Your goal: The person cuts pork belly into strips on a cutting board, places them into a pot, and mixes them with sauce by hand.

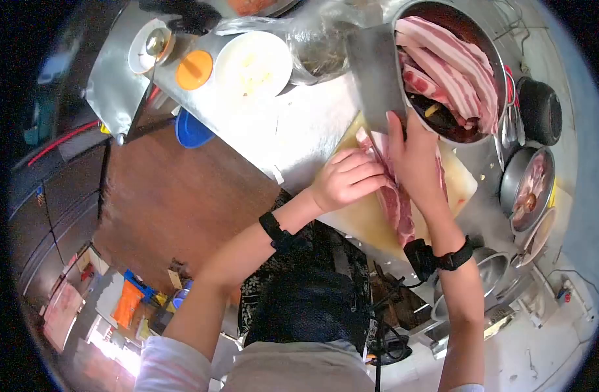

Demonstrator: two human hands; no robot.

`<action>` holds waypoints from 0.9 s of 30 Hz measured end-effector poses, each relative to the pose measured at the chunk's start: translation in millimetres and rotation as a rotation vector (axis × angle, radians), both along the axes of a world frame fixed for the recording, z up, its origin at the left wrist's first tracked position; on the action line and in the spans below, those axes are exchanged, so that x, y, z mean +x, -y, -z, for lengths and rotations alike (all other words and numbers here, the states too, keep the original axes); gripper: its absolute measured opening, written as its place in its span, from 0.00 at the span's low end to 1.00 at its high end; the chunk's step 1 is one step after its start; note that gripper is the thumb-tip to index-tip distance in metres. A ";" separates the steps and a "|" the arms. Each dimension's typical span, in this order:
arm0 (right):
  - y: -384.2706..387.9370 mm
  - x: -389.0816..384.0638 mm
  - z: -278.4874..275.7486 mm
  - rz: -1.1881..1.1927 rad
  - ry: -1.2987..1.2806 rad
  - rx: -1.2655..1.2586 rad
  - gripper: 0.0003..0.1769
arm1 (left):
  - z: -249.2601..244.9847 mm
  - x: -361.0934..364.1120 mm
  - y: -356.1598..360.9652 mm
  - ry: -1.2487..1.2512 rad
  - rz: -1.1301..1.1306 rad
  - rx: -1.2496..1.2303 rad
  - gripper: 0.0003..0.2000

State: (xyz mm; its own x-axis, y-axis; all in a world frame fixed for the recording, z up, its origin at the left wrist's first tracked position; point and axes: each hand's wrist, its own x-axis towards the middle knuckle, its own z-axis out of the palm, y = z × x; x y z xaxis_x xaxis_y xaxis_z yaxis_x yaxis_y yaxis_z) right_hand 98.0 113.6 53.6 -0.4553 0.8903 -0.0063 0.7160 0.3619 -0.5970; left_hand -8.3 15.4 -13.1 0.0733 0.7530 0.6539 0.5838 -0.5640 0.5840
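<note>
A slab of raw pork [399, 212] lies on a pale cutting board [461, 183]. My left hand [352, 176] rests on the pork's left side with its fingers bent and pressed together. Wrapped round the near end of a broad cleaver [376, 75], my right hand [414, 153] is over the meat; the handle is hidden in it. The blade points away from me, beside a dark pan [469, 135]. Long strips of pork belly [463, 65] lie in that pan.
A white bowl [273, 49] of pale chopped bits stands at the back left, beside an orange lid [194, 70]. Clear plastic bags [319, 46] lie behind the board. At the right are a metal bowl of meat [508, 186] and a black pot [540, 111].
</note>
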 end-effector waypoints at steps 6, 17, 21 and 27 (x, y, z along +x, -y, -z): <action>25.0 48.3 -60.1 0.112 0.026 -0.017 0.09 | -6.2 3.8 12.0 -0.086 -0.046 -0.089 0.11; 107.2 133.2 -84.9 0.084 0.308 -0.273 0.08 | -8.0 18.3 12.4 -0.075 0.178 -0.077 0.13; 118.5 140.6 -96.7 0.021 0.330 -0.286 0.09 | -9.3 21.8 12.7 -0.014 0.120 -0.095 0.10; 118.5 138.3 -107.7 -0.060 0.478 -0.316 0.08 | -4.3 22.4 12.3 -0.038 0.114 -0.091 0.10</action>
